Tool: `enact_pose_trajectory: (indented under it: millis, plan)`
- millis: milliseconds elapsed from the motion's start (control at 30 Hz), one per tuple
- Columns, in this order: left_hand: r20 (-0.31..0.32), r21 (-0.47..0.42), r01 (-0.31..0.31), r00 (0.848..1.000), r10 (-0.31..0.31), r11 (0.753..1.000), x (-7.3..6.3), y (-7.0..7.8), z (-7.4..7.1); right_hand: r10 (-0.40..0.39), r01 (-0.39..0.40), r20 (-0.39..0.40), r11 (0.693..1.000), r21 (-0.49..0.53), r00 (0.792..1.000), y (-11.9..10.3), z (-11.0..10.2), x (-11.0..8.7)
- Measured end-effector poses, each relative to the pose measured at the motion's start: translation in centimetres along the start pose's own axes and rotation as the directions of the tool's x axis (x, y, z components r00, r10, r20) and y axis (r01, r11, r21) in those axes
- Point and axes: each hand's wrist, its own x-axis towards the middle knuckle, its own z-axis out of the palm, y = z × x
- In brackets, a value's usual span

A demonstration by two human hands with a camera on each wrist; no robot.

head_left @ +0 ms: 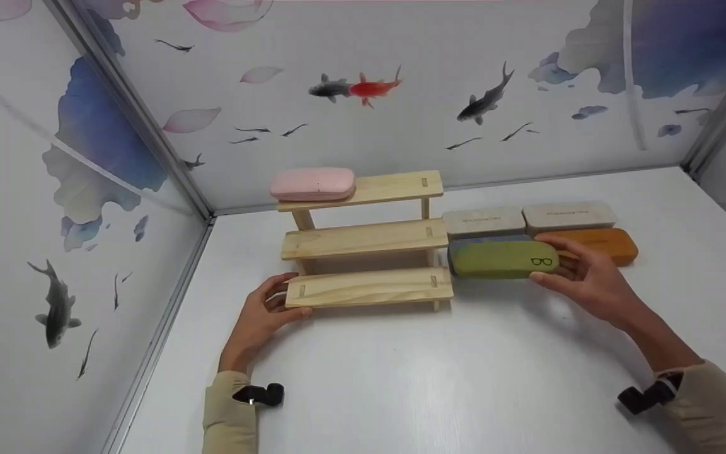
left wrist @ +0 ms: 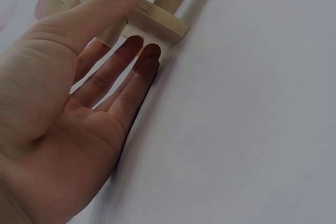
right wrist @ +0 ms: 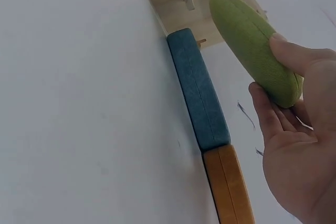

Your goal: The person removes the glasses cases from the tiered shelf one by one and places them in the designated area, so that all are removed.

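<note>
My right hand (head_left: 596, 284) grips the right end of a green glasses case (head_left: 505, 260) with a spectacles mark on it. In the right wrist view the thumb lies on one side of the case and fingers on the other. The case is held above a blue case (right wrist: 198, 90), which it mostly covers in the head view. At the left, my left hand (head_left: 263, 320) holds the end of the lowest step of a three-step wooden rack (head_left: 369, 288), thumb at the front edge and fingers behind. A pink glasses case (head_left: 312, 184) lies on the left of the top step.
Right of the rack, two pale cases (head_left: 484, 221) lie side by side at the back. An orange case (head_left: 618, 246) sits in front of the right one, end to end with the blue case. Printed panels (head_left: 401, 139) enclose the white table (head_left: 413, 378) at the back and sides.
</note>
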Motion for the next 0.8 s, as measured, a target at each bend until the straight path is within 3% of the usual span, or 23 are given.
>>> enact_pose_trajectory:
  millis: [800]
  plan:
    - [0.008, 0.013, 0.006, 1.000, -0.006, 1.000, -0.2, 0.0, -0.2, 0.052, -0.028, 0.177, 0.991, -0.132, 0.983, 1.6, 0.0, -0.2]
